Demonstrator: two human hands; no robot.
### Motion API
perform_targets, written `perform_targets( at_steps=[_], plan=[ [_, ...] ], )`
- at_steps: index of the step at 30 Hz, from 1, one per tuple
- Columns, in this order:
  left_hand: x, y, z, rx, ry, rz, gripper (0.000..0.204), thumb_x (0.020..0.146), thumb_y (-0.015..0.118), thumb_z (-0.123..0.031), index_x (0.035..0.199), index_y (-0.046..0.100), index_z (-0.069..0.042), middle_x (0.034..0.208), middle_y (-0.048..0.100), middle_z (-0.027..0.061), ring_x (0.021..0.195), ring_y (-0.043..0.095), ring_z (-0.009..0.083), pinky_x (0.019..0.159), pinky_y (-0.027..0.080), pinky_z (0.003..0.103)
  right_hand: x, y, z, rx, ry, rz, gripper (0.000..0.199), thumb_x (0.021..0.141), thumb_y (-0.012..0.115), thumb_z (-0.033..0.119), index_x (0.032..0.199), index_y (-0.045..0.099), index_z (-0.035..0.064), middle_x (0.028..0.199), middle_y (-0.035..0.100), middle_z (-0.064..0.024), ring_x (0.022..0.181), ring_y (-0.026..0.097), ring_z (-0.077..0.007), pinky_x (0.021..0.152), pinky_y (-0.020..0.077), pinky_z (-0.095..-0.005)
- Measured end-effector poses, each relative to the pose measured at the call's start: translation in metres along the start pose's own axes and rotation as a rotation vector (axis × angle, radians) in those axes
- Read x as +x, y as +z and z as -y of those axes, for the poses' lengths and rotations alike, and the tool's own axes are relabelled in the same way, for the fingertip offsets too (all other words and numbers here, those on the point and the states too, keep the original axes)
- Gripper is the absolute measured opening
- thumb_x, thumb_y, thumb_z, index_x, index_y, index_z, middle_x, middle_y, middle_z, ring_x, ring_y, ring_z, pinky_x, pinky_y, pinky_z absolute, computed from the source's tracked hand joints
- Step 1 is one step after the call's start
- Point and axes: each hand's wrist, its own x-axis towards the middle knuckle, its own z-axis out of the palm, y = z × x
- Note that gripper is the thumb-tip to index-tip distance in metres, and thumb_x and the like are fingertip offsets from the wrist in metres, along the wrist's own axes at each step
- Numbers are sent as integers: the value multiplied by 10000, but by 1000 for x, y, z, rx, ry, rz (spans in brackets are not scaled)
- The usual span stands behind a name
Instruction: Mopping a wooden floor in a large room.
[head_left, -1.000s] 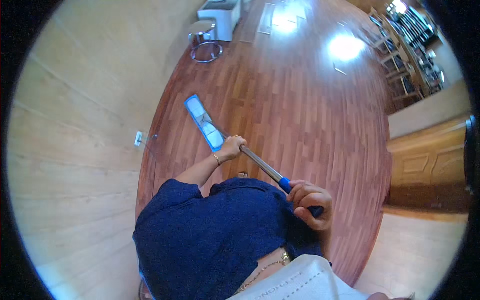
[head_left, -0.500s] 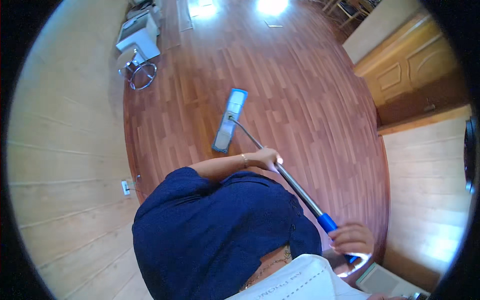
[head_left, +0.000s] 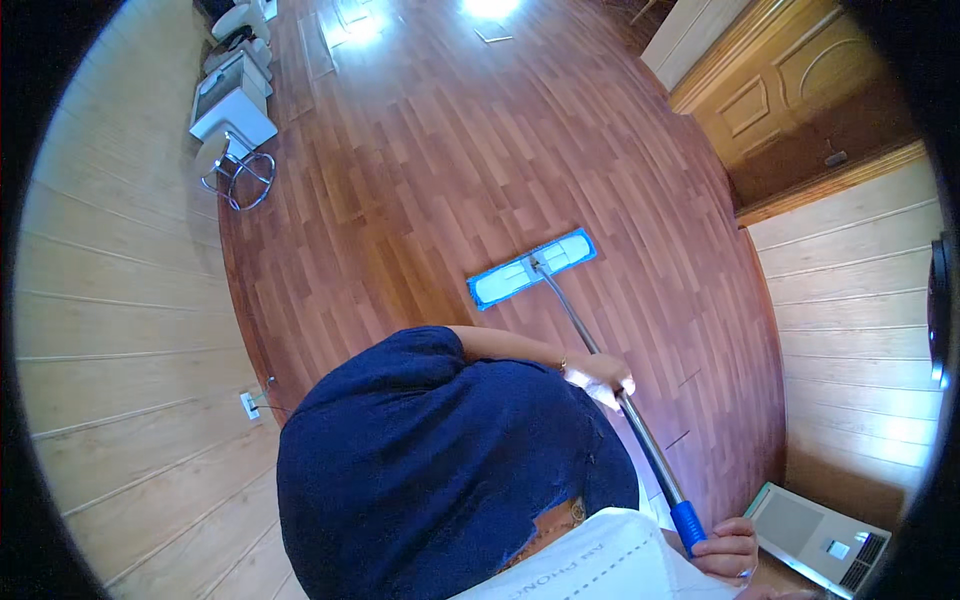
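A flat mop (head_left: 512, 279) with a blue-edged, pale head lies on the wooden floor ahead of me, its head slanting up toward the right. Its metal pole (head_left: 652, 450) runs from there down to the lower right. My left hand (head_left: 602, 377) is closed around the middle of the pole, with something whitish at the wrist or palm that I cannot make out. Lower down, my right hand (head_left: 727, 550) grips the top end beside the blue handle sleeve (head_left: 687, 525). Both arms reach out past my navy top (head_left: 450, 460).
Along the left wall stand a stool with a chrome ring base (head_left: 240, 180) and a white cabinet (head_left: 232, 105). A wooden door (head_left: 790, 100) is at the right. Near my right hand sits a pale boxy appliance (head_left: 820, 535). A wall socket with a cord (head_left: 250, 405) is at left.
The mop head has moved right and turned from nearly upright in the picture to lying crosswise. Both hands have shifted with the pole, the left one rightward and nearer, the right one lower.
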Motion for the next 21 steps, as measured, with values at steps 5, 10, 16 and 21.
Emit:
perform_targets(
  at_steps=[5, 10, 16, 21],
  plan=[
    [-19, -3, 32, -4, -41, -251, 172, 691, 648, -196, 668, 531, -73, 641, 548, 145, 634, 556, 372, 548, 412, 468, 5, 19, -40, -38, -126, -37, 216, 794, 707, 322, 737, 579, 158, 748, 640, 2, 722, 634, -177, 702, 487, -376],
    [-69, -57, 53, 171, -326, -342, 166, 646, 605, -141, 612, 454, -81, 565, 460, 156, 540, 473, 362, 509, 365, 454, 31, 98, -94, 222, -83, -477, 351, 742, 783, 395, 728, 553, 130, 675, 572, -20, 666, 627, -220, 675, 511, -402],
    [-164, -118, 106, 302, -330, -474, 161, 610, 607, -91, 611, 451, -50, 583, 446, 174, 559, 457, 352, 528, 349, 447, 87, 183, -141, 283, 2, -502, 284, 803, 724, 293, 755, 540, 82, 710, 595, -72, 706, 604, -271, 717, 462, -441],
    [-247, -144, 138, 502, -567, -497, 182, 643, 705, -251, 643, 572, -127, 689, 602, 88, 756, 606, 320, 681, 458, 436, 124, 235, -163, 385, 117, -383, 187, 807, 698, 194, 768, 576, 58, 775, 621, -107, 848, 628, -289, 900, 433, -501]
  ],
)
